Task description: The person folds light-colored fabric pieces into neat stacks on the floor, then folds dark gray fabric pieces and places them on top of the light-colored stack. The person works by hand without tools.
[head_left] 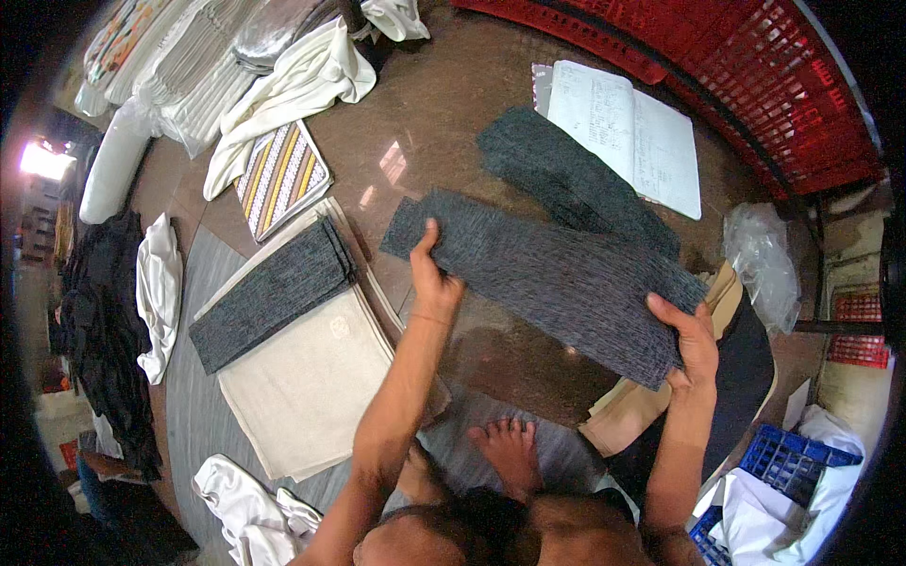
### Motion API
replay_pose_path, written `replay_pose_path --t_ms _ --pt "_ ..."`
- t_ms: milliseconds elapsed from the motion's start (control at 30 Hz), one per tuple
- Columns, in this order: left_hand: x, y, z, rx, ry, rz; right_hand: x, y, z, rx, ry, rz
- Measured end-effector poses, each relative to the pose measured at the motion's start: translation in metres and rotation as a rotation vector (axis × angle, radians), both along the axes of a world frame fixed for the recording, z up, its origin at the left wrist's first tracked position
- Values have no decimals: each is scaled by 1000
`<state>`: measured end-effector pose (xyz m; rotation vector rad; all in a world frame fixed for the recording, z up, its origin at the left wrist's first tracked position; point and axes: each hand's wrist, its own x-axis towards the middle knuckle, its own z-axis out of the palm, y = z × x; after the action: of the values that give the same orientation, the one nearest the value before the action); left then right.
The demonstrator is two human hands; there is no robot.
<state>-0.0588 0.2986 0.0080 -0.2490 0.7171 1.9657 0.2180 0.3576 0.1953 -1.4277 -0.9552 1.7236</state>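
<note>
- The left hand (432,274) pinches the left end of a long grey cloth (547,278): thumb on top, fingers curled under the edge.
- The right hand (692,344) grips the cloth's right end, thumb laid over the top face, fingers hidden beneath.
- The cloth is stretched flat between both hands, above the brown floor (425,113), sloping from upper left down to lower right.
- A second grey piece (566,179) lies on the floor just behind it; their edges overlap in this view.
- An open notebook (628,132) lies beyond that piece, touching or just beside its far edge.
- To the left, a folded grey stack (269,292) sits on a pile of cream cloth (307,387), near the left forearm.
- A striped cushion cover (281,177) lies further back, with white cloth (302,80) heaped behind it.
- A red crate (783,85) borders the far right; a clear plastic bag (764,259) lies just right of the cloth's right end.
- Tan and dark fabric (736,387) lie under the right hand.
- The person's bare foot (510,453) rests on the floor below the cloth.
- Bare floor shows between the cushion cover and the second piece, and beneath the held cloth.
</note>
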Motion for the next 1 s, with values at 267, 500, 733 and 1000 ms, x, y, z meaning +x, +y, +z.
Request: replay_pose_path --t_ms 267,500,733,1000 --pt "-67 -23 71 -199 510 -119 43 9 -28 93 -148 -72" --pt "-92 -44 -18 -639 627 -329 39 25 -178 198 -683 165" --pt "-100 -26 -23 -736 955 -393 -4 2 -135 555 -1232 756" --pt "-125 -14 -45 -910 1416 -465 -10 41 -162 702 -1166 1206"
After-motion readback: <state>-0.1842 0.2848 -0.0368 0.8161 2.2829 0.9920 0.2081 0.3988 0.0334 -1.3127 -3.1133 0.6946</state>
